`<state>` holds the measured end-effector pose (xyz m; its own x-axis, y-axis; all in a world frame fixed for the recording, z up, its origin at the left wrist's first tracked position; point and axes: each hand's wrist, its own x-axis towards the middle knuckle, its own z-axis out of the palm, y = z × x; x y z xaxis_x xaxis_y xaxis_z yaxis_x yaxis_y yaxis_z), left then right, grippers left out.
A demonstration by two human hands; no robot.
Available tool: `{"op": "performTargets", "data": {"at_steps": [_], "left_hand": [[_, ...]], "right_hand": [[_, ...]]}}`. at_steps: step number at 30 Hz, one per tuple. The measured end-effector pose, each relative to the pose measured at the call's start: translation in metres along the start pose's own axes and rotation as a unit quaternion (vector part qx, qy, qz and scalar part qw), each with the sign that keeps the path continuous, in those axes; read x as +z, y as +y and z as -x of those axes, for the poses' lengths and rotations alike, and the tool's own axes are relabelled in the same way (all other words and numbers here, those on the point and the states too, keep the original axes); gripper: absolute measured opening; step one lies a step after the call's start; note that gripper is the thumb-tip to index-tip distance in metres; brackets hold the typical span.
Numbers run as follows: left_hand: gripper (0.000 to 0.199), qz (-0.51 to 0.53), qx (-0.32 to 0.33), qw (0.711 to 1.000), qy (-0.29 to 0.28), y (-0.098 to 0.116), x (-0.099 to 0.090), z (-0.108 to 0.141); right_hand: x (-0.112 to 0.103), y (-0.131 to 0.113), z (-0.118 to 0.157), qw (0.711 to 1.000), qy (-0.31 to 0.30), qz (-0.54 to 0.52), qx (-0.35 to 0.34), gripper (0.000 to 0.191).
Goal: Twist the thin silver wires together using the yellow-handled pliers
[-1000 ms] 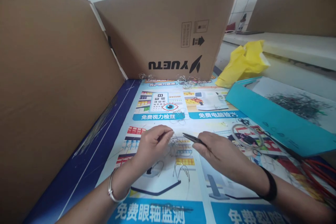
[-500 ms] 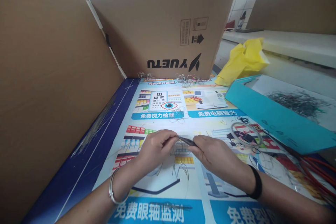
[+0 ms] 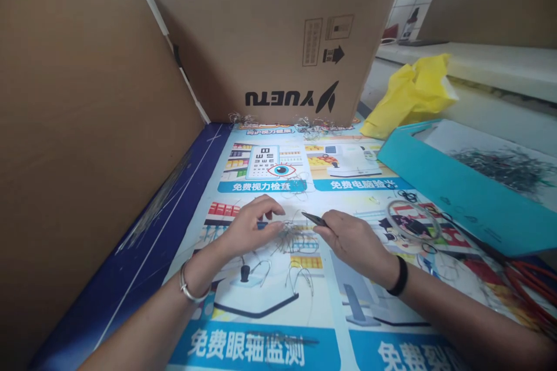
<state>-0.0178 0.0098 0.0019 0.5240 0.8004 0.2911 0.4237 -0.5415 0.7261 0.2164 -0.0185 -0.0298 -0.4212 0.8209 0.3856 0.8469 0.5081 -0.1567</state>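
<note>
My left hand (image 3: 256, 225), with a silver bangle at its wrist, has thumb and fingers apart beside a tangle of thin wires (image 3: 290, 236) on the printed mat (image 3: 256, 313). Nothing shows between its fingers. My right hand (image 3: 354, 240), a black band on its wrist, is wrapped round a dark pointed tool (image 3: 314, 219), whose tip points left over the wires. Its handle is hidden in the palm. Curved loose wires (image 3: 300, 281) lie nearer to me, and a thin dark bundle (image 3: 282, 340) rests below them.
Cardboard panels (image 3: 261, 29) stand at the left and back. On the right are a teal box (image 3: 452, 197) of thin wire pieces, a yellow bag (image 3: 409, 95), a clear ring (image 3: 413, 220) and red-handled tools (image 3: 528, 290). More wire tangles (image 3: 311, 126) lie by the back panel.
My left hand has opened and moved away from the tool's tip. The tool in my right hand is now apart from it, and the wire tangle shows between them. The view has shifted slightly.
</note>
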Motion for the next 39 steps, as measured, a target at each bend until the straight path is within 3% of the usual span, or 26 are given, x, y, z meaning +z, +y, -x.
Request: {"op": "performTargets", "data": {"at_steps": [7,13,20,29,31,35,39], "left_hand": [[0.024,-0.064,-0.014,0.997,-0.044,-0.003,0.007,0.005],[0.017,-0.057,-0.002,0.998,0.005,-0.006,0.015,0.007],[0.013,-0.059,0.0,0.998,0.017,-0.008,0.019,0.007],[0.022,0.011,-0.036,0.999,-0.018,-0.003,0.007,0.005],[0.025,0.024,-0.07,0.997,-0.018,-0.003,0.005,0.004],[0.028,0.088,-0.196,0.975,-0.055,-0.004,0.006,0.002],[0.026,0.124,-0.254,0.957,-0.064,-0.004,0.011,0.001]], "right_hand": [[0.006,0.002,-0.003,0.999,0.017,0.014,-0.027,0.041],[0.007,0.002,-0.005,0.999,0.007,0.02,-0.029,0.042],[0.009,0.002,-0.005,0.999,0.006,0.024,-0.032,0.042],[0.009,0.003,-0.005,0.999,0.015,0.028,-0.035,0.043],[0.009,0.003,-0.005,0.999,0.012,0.028,-0.033,0.043],[0.009,0.003,-0.005,0.999,0.008,0.025,-0.031,0.042],[0.009,0.003,-0.005,0.999,0.012,0.025,-0.033,0.042]]}}
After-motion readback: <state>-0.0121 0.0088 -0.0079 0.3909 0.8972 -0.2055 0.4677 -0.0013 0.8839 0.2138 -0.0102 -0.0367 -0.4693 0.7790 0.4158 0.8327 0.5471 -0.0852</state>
